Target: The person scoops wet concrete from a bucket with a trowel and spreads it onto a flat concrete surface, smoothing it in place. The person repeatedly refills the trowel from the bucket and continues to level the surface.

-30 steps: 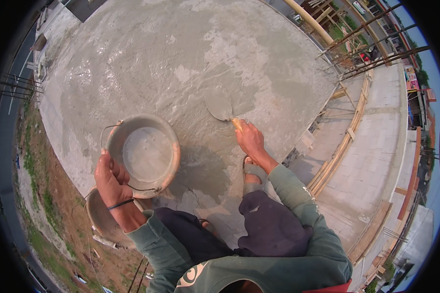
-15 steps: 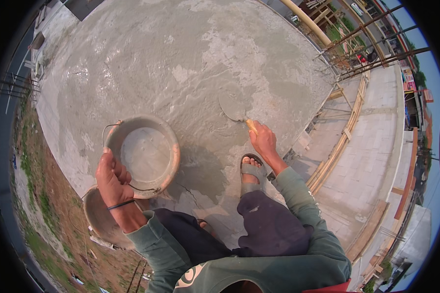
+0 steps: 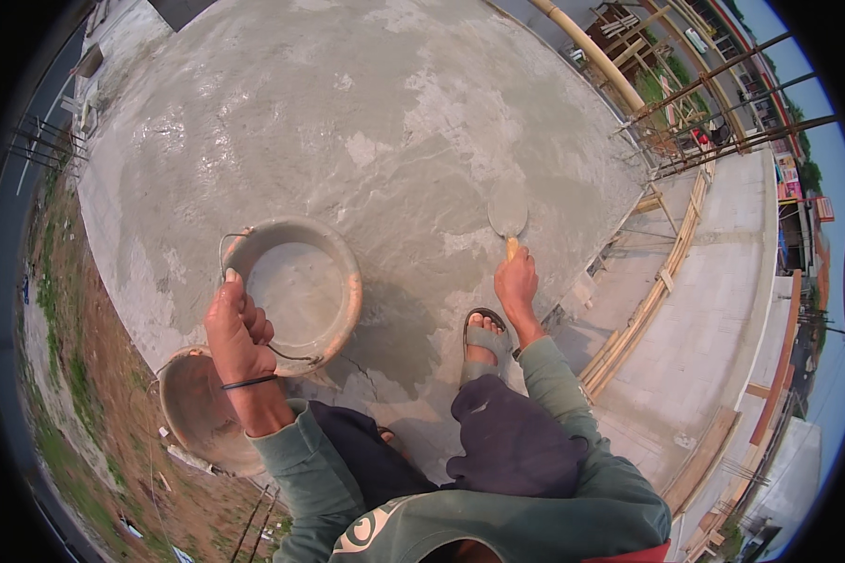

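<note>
My left hand (image 3: 238, 328) is closed round the wire handle of a round bucket (image 3: 349, 300) with a worn, orange-stained rim. Pale grey liquid cement (image 3: 299, 291) lies inside it. On the right, my right hand (image 3: 516, 281) grips the yellowish wooden handle of a trowel (image 3: 508, 212). Its rounded blade points away from me, over wet grey cement on the slab (image 3: 404, 178); whether it touches the surface I cannot tell. Partly behind my left wrist, a second bucket (image 3: 190, 403) stands at the slab's left edge, with no liquid visible in it.
My sandalled foot (image 3: 483, 338) stands on the slab between bucket and trowel. The slab ends at left above grassy soil (image 3: 113, 375); at right it drops to a lower paved surface (image 3: 704, 281) with bamboo poles (image 3: 648, 300). Rusty rebar (image 3: 723, 94) juts out at the upper right.
The trowel has swung to the right, its blade now pointing straight ahead instead of up-left. The left hand and its bucket sit slightly farther right in view.
</note>
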`<move>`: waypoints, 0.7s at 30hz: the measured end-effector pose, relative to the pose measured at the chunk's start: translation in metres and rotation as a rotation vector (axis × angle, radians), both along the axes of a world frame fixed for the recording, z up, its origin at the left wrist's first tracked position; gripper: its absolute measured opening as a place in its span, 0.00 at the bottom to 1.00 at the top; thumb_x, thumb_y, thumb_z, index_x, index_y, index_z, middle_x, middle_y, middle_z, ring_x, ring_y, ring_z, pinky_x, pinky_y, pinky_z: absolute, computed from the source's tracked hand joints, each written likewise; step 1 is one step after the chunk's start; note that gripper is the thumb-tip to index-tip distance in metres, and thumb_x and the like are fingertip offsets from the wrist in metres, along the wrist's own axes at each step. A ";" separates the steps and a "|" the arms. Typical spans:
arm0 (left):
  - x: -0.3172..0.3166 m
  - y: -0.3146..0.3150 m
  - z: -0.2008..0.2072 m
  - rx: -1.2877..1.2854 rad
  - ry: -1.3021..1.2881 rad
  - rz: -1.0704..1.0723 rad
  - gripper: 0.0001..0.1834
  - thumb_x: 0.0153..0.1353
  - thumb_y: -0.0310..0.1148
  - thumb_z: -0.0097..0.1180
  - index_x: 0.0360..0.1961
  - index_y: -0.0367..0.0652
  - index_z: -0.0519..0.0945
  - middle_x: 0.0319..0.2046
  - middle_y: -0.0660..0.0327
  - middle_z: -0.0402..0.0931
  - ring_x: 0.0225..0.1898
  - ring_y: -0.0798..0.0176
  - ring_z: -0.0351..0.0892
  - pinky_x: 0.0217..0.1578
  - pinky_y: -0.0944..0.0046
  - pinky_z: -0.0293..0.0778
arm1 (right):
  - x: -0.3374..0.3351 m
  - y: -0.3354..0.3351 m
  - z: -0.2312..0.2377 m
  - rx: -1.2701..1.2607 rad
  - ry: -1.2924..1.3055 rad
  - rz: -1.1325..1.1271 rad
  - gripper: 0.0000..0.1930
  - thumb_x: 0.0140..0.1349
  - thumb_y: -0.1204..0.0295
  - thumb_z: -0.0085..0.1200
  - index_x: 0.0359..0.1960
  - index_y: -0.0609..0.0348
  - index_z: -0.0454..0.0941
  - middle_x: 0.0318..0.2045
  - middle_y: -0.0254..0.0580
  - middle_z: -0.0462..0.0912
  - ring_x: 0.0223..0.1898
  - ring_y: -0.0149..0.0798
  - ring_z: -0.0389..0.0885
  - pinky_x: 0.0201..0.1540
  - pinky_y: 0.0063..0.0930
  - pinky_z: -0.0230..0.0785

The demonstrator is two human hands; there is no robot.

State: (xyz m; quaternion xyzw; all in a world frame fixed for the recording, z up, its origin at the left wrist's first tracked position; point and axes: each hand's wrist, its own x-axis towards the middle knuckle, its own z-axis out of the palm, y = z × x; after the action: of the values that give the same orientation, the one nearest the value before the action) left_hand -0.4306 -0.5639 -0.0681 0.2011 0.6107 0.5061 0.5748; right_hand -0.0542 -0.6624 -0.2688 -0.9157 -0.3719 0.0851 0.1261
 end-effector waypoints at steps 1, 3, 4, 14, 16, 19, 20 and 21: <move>0.001 0.001 0.000 -0.002 0.007 0.005 0.20 0.64 0.45 0.60 0.21 0.56 0.64 0.14 0.76 0.49 0.14 0.77 0.44 0.15 0.69 0.43 | -0.005 0.008 -0.002 -0.032 0.045 0.029 0.16 0.62 0.71 0.55 0.49 0.64 0.71 0.43 0.61 0.79 0.40 0.67 0.82 0.41 0.56 0.76; 0.004 0.002 0.000 -0.012 -0.017 0.001 0.20 0.65 0.44 0.59 0.21 0.56 0.64 0.14 0.76 0.49 0.14 0.77 0.44 0.16 0.69 0.43 | -0.008 0.031 -0.006 0.011 0.047 0.154 0.16 0.62 0.71 0.55 0.50 0.64 0.71 0.43 0.61 0.79 0.40 0.66 0.83 0.41 0.55 0.77; 0.005 0.003 0.000 -0.018 -0.024 0.006 0.20 0.65 0.44 0.59 0.21 0.56 0.64 0.14 0.76 0.49 0.14 0.77 0.45 0.16 0.69 0.43 | -0.007 0.043 -0.007 -0.003 0.069 0.214 0.17 0.62 0.71 0.56 0.50 0.64 0.71 0.43 0.61 0.79 0.41 0.65 0.83 0.41 0.54 0.77; 0.012 0.003 0.005 -0.008 -0.056 -0.007 0.20 0.67 0.42 0.58 0.20 0.55 0.63 0.14 0.76 0.50 0.14 0.77 0.45 0.16 0.69 0.44 | 0.015 0.099 -0.007 0.135 -0.091 0.461 0.19 0.59 0.72 0.59 0.52 0.59 0.74 0.37 0.53 0.80 0.34 0.60 0.84 0.35 0.51 0.78; 0.013 0.002 0.006 -0.005 -0.057 -0.014 0.20 0.67 0.42 0.58 0.20 0.55 0.63 0.14 0.76 0.50 0.14 0.77 0.46 0.15 0.69 0.45 | 0.012 0.104 -0.009 0.166 -0.133 0.326 0.21 0.58 0.71 0.61 0.54 0.57 0.74 0.37 0.52 0.80 0.34 0.59 0.84 0.34 0.50 0.78; 0.015 0.000 0.007 -0.012 -0.065 -0.010 0.19 0.66 0.41 0.58 0.21 0.55 0.64 0.14 0.76 0.50 0.13 0.77 0.46 0.15 0.69 0.45 | 0.008 0.105 -0.012 0.141 -0.047 0.305 0.24 0.58 0.68 0.61 0.58 0.55 0.75 0.38 0.51 0.80 0.37 0.57 0.83 0.39 0.51 0.77; 0.015 0.000 0.007 -0.005 -0.071 -0.017 0.18 0.66 0.41 0.58 0.22 0.54 0.65 0.14 0.76 0.51 0.13 0.78 0.46 0.15 0.70 0.45 | 0.008 0.105 -0.013 0.135 -0.048 0.400 0.23 0.58 0.68 0.61 0.57 0.55 0.75 0.37 0.50 0.80 0.36 0.57 0.84 0.37 0.50 0.77; 0.016 -0.001 0.007 -0.010 -0.073 -0.016 0.18 0.66 0.40 0.58 0.22 0.54 0.66 0.14 0.76 0.51 0.13 0.78 0.47 0.15 0.70 0.45 | 0.009 0.106 -0.013 0.149 -0.045 0.509 0.22 0.58 0.68 0.61 0.56 0.55 0.75 0.36 0.50 0.80 0.36 0.56 0.84 0.36 0.50 0.77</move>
State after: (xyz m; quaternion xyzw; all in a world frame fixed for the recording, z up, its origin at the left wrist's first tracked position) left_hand -0.4148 -0.5648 -0.0612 0.1847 0.5902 0.5053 0.6018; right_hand -0.0453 -0.5560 -0.2822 -0.7826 -0.5982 0.0662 0.1593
